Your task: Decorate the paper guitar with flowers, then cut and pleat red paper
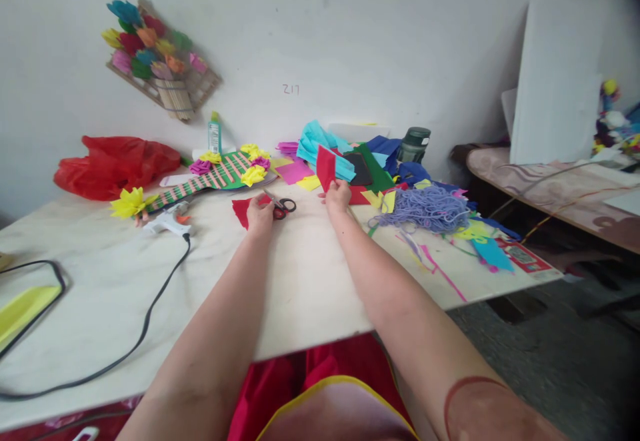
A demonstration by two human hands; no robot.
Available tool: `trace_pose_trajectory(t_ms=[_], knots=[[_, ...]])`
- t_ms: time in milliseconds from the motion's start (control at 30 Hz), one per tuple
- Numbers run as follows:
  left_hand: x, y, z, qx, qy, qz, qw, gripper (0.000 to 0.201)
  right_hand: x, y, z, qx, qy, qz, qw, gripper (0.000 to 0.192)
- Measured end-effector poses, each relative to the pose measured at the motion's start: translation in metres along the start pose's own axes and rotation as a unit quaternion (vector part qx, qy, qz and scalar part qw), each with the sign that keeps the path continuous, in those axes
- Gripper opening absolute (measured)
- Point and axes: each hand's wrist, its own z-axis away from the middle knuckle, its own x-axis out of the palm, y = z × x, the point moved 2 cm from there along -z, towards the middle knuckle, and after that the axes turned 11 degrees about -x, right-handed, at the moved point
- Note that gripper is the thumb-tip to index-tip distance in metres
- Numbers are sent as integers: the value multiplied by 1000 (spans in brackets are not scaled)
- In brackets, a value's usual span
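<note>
My left hand (261, 214) is closed on a small piece of red crepe paper (241, 210), low over the table. Just right of its fingers lies a pair of scissors (284, 208) with dark handles, its blades partly behind the hand. My right hand (338, 194) pinches a folded red paper piece (326, 166), which stands upright above the fingers. Behind that hand, a bright blue crepe paper bundle (323, 140) and a dark flat rectangle (359, 168) rest in a pile of coloured paper.
A white glue gun (170, 221) with a black cord (150, 314) lies at left, beside a green guitar-shaped craft (215, 178) with paper flowers. Purple yarn (425, 209) and paper scraps cover the right. A dark jar (414, 144) and a bottle (215, 133) stand behind.
</note>
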Motion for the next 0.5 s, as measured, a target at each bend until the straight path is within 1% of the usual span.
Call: trace_pose_trajectory(t_ms=[33,67,100,167,233,267,300,367,433,500], knots=[[0,1,2,1,3,-2,1000,43,-2,4,-2,54,53,-91,993,31],[1,3,3,2,5,-6,1000,43,-3,8,-3,100,98,-168,976,28],[1,4,5,2,5,-9,1000,43,-5,11,-4,138,141,-229,953,26],[2,5,7,-4,5,-15,1000,43,-7,13,-6,176,173,-306,920,24],[2,6,8,-10,1,-13,1000,43,-8,14,-7,193,169,-337,906,23],[2,7,9,-13,-1,-11,1000,44,-8,14,-8,195,160,-336,907,23],[2,7,9,-14,-4,-8,1000,44,-9,15,-8,193,146,-317,917,23],[2,7,10,-15,-7,-5,1000,45,-10,17,-9,181,118,-245,945,23],[2,7,9,-15,-7,-5,1000,46,-11,20,-9,169,97,-171,966,25],[2,5,7,-14,-8,-5,1000,46,-12,23,-10,167,82,-137,973,28]])
